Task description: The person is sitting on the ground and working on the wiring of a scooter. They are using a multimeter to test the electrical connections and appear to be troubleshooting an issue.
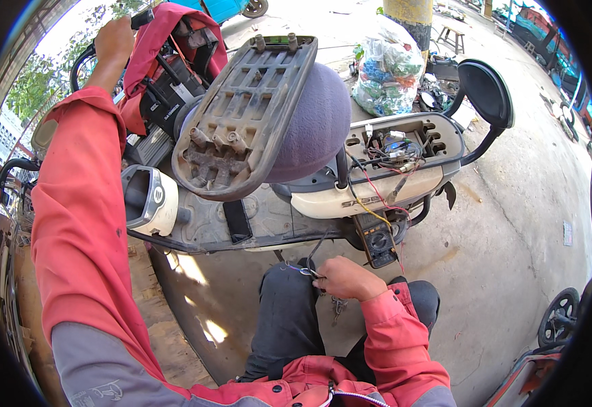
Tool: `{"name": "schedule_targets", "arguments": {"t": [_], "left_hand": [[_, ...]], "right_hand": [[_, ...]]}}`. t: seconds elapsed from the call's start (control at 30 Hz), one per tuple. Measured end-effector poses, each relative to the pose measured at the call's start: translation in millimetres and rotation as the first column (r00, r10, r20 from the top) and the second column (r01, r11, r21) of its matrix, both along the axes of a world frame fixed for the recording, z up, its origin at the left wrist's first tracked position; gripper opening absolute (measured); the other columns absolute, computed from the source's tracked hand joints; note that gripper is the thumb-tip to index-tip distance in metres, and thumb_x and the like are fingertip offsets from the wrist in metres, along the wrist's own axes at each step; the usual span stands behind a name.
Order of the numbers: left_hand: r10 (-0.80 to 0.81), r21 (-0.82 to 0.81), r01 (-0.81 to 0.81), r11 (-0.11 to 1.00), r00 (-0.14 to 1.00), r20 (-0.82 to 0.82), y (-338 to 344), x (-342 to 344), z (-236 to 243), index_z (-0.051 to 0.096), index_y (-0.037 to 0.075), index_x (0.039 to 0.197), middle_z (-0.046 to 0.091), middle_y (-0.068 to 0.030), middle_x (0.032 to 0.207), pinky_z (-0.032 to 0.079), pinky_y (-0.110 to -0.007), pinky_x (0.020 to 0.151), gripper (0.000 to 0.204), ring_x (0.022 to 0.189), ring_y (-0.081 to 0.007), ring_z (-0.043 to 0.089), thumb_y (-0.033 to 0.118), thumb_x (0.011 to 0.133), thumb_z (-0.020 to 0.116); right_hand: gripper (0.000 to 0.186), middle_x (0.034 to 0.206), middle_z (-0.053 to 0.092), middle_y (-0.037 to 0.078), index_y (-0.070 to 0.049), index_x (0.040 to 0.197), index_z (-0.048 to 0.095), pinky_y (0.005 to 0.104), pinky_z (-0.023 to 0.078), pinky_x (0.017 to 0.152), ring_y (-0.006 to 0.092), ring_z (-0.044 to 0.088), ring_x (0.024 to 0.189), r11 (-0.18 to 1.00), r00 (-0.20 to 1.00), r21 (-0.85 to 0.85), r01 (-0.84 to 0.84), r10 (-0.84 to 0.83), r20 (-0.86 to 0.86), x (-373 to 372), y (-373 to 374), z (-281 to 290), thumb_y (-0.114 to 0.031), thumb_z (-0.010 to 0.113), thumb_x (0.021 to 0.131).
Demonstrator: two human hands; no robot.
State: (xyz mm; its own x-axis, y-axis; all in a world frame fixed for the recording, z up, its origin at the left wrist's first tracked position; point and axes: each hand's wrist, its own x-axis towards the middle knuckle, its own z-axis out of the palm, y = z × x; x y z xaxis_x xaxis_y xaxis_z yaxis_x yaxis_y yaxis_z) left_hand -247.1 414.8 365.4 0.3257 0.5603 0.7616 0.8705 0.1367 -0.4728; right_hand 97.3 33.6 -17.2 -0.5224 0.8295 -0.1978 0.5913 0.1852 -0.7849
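Note:
My left hand (114, 46) reaches far forward and is closed round the black handlebar grip (142, 19) of an electric scooter. Over my knees, my right hand (347, 278) is pinched on a small shiny metal piece (307, 271), whose kind I cannot make out. Thin wires lie beside it. Below that hand is a small bunch of metal that looks like keys (339, 306); whether it hangs from the hand I cannot tell. The scooter's seat (248, 115) is tipped up, ribbed underside showing. Exposed wires and connectors (396, 150) fill the rear compartment.
A multimeter (379, 245) with red and yellow leads hangs against the scooter's side. A black phone-like slab (238, 221) lies on the footboard. Beyond stand a clear bag of bottles (389, 68) and a stool (452, 39). A black wheel (559, 316) is at right.

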Motion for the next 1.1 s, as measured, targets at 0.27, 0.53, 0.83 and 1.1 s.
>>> {"name": "schedule_targets", "arguments": {"t": [0.27,0.53,0.83,1.1], "left_hand": [[-0.01,0.009,0.01,1.0,1.0,-0.01,-2,1,-2,0.07,0.007,0.102,0.072,-0.0201,0.092,0.057,-0.049,0.079,0.022,0.09,-0.0402,0.071,0.024,0.089,0.067],[-0.007,0.01,0.007,1.0,1.0,0.001,-1,2,0,0.07,0.007,0.102,0.072,-0.0201,0.093,0.057,-0.049,0.08,0.023,0.091,-0.0398,0.071,0.025,0.088,0.069],[-0.036,0.022,0.036,0.999,0.999,-0.008,-10,5,-6,0.072,0.006,0.095,0.072,-0.0195,0.088,0.058,-0.048,0.077,0.017,0.087,-0.0383,0.072,0.02,0.089,0.065],[-0.097,0.109,0.101,0.989,0.994,-0.041,-5,8,-13,0.074,0.004,0.091,0.073,-0.0168,0.084,0.059,-0.044,0.071,0.02,0.079,-0.0342,0.073,0.013,0.089,0.056]], "right_hand": [[0.026,0.077,0.066,0.024,0.001,0.083,0.071,0.0499,0.049,0.07,0.0443,0.064,0.076,1.0,1.0,-0.022,0.007,-0.007,0.008,-1,1,6,-0.024,0.066,0.087],[0.026,0.077,0.066,0.025,0.0,0.083,0.071,0.0503,0.049,0.07,0.0449,0.063,0.076,1.0,1.0,-0.001,-0.008,0.008,0.024,0,1,1,-0.024,0.066,0.088],[0.027,0.088,0.067,0.026,0.001,0.088,0.073,0.0507,0.051,0.077,0.0458,0.064,0.086,0.999,0.993,-0.028,-0.042,0.044,0.11,-3,4,7,-0.025,0.067,0.087],[0.029,0.086,0.067,0.025,0.0,0.087,0.072,0.0513,0.049,0.075,0.0459,0.063,0.085,0.998,0.988,-0.051,-0.03,0.038,0.148,-5,3,12,-0.028,0.067,0.088]]}}
